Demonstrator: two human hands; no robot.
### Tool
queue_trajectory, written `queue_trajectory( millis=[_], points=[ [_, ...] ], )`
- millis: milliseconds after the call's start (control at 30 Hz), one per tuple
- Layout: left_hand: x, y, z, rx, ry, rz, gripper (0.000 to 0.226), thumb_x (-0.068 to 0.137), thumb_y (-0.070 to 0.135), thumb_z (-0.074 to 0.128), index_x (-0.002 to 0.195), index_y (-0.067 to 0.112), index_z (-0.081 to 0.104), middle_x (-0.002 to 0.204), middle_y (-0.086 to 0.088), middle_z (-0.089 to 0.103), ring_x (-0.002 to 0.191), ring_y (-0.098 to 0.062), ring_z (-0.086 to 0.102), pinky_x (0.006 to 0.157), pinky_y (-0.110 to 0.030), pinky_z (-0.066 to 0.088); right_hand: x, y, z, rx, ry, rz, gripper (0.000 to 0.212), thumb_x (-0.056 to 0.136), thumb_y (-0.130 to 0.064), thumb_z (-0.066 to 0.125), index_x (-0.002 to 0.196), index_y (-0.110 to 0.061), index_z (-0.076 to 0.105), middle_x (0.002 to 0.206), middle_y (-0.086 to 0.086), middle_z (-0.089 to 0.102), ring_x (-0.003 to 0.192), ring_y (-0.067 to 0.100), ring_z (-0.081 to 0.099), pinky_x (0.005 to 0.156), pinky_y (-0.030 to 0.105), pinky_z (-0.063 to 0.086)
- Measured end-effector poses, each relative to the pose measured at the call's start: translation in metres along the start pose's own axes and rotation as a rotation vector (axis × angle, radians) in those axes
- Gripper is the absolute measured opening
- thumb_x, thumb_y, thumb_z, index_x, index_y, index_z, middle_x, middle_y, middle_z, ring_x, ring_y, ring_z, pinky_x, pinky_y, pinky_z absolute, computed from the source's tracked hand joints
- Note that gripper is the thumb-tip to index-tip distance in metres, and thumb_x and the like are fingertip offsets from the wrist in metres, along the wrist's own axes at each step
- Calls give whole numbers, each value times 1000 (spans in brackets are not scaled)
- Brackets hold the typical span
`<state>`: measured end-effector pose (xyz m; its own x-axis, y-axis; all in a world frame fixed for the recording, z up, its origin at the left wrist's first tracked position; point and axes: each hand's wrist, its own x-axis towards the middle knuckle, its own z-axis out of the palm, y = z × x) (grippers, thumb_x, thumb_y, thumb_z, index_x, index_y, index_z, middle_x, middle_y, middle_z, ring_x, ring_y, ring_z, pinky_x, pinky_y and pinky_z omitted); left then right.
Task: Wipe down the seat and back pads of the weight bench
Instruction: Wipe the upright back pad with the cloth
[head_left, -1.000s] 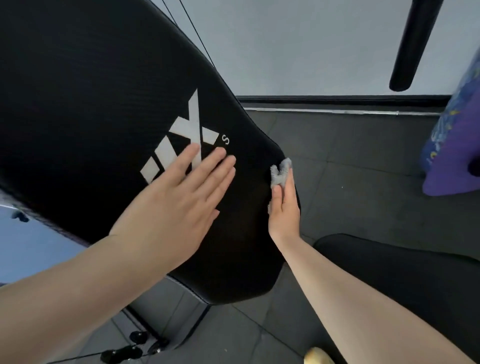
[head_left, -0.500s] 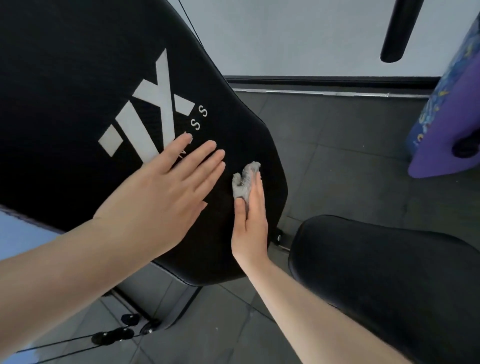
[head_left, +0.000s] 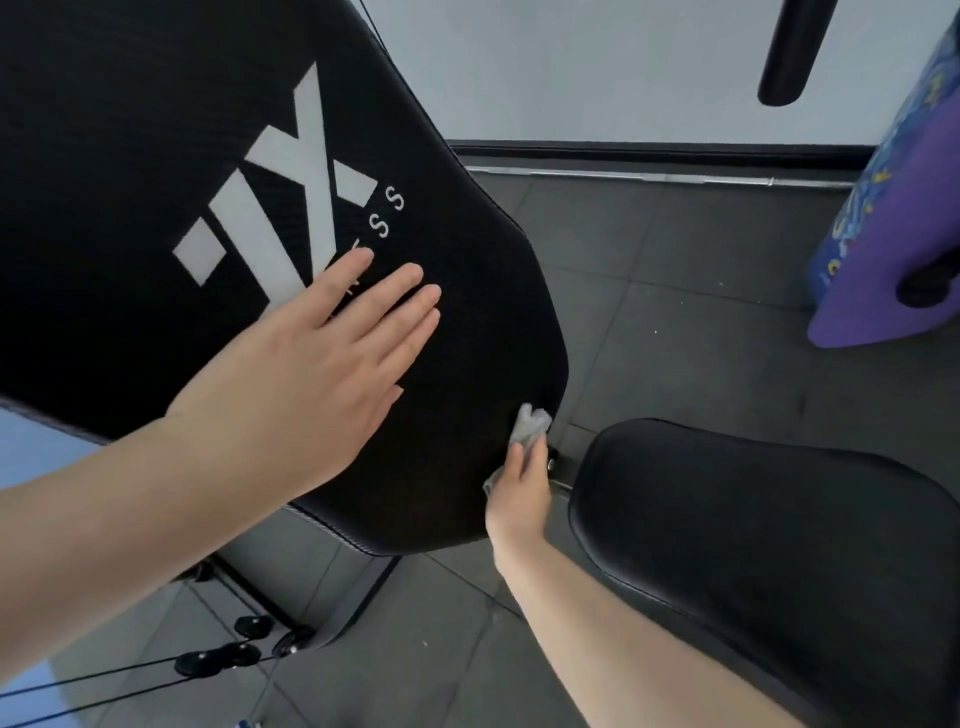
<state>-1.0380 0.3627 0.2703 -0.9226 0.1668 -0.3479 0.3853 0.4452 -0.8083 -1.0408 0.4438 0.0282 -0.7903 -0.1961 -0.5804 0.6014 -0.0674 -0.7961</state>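
A: Since the back pad (head_left: 156, 156) sits tilted up w/ its lower end just above the seat (head_left: 753, 545), where's the rag (head_left: 531, 425) working?

B: Lower right edge of the pad, right by the gap to the seat. Right hand (head_left: 519, 493) presses it there, fingers fairly straight along the pad, rag bunched under the fingertips and poking out past them. Looks pressed more than gripped, but the thumb is out of sight, so can't rule out a pinch.

A: And the left hand (head_left: 306, 374)?

B: Flat on the pad, fingers straight and together, holding nothing. It lies partly over the white logo (head_left: 291, 197). Prob. there to brace the pad vs. the wiping push.

A: Seat?

B: Nothing on it, no hand on it. Can't judge if it's been wiped; my guess is it's still to do.

A: What's hard to see?

B: Pad's top and left side are cut off. Hinge btwn pad and seat mostly hidden by the hand; only a bit of metal shows. Logo lettering is partly covered. Bench frame below shows only in part, w/ cables (head_left: 104, 680) and small pulleys (head_left: 218, 660) over the tiled floor (head_left: 675, 338). A purple thing (head_left: 883, 270) at far right is cropped, can't ID it.
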Motion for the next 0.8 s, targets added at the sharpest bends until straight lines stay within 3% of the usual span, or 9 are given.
queue_trajectory(
  millis=[100, 200, 300, 467, 567, 700, 800],
  points=[
    [-3, 0, 3, 13, 30, -3, 57, 99, 27, 1, 148, -1, -6, 157, -21, -7, 146, -35, -8, 118, -51, -5, 0, 7, -3, 18, -8, -30, 49, 104, -27, 32, 150, -37, 20, 150, -15, 34, 139, 9, 30, 113, 29, 25],
    [-11, 8, 13, 28, 12, 21, 60, 97, 30, 7, 148, -3, 10, 157, -23, 7, 146, -36, 5, 118, -52, -1, 63, -10, -5, 24, 49, 25, 49, 103, -26, 32, 150, -35, 21, 153, -8, 34, 141, 17, 31, 117, 39, 23],
    [-14, 14, 19, 37, 36, 50, 61, 98, 29, 5, 148, -4, 5, 157, -24, 3, 146, -37, 1, 118, -53, -2, 99, -14, -6, 48, 54, 66, 49, 102, -31, 30, 150, -37, 19, 153, -8, 33, 141, 18, 32, 117, 45, 26],
    [-15, 13, 9, 24, -46, 35, 62, 98, 32, 3, 145, -6, -11, 154, -27, -12, 144, -41, -11, 115, -55, -11, 10, 36, 9, 84, 52, 101, 51, 103, -29, 32, 151, -37, 16, 157, -12, 24, 144, 11, 25, 118, 43, 24],
    [-14, 13, 4, 9, -65, 51, 63, 97, 32, -1, 144, -7, -16, 153, -27, -18, 143, -40, -16, 115, -54, -13, -45, 25, 20, 127, 57, 126, 51, 104, -27, 32, 151, -37, 14, 159, -14, 17, 145, 7, 18, 119, 39, 22],
    [-26, 3, -5, 5, -91, 97, 62, 97, 32, -1, 146, -3, -13, 155, -22, -16, 144, -36, -15, 118, -51, -8, -114, -27, 27, -16, -176, -357, 54, 104, -19, 32, 149, -36, 9, 159, -18, 4, 145, -5, 3, 118, 16, 5],
    [-53, -14, 4, -4, 35, 113, 56, 100, 28, 2, 148, 0, -10, 157, -19, -11, 145, -33, -12, 118, -49, -9, -131, -35, 22, -133, -375, -673, 51, 104, -30, 27, 149, -40, 5, 160, -18, -2, 147, 3, -2, 119, 21, 4]
  ],
)
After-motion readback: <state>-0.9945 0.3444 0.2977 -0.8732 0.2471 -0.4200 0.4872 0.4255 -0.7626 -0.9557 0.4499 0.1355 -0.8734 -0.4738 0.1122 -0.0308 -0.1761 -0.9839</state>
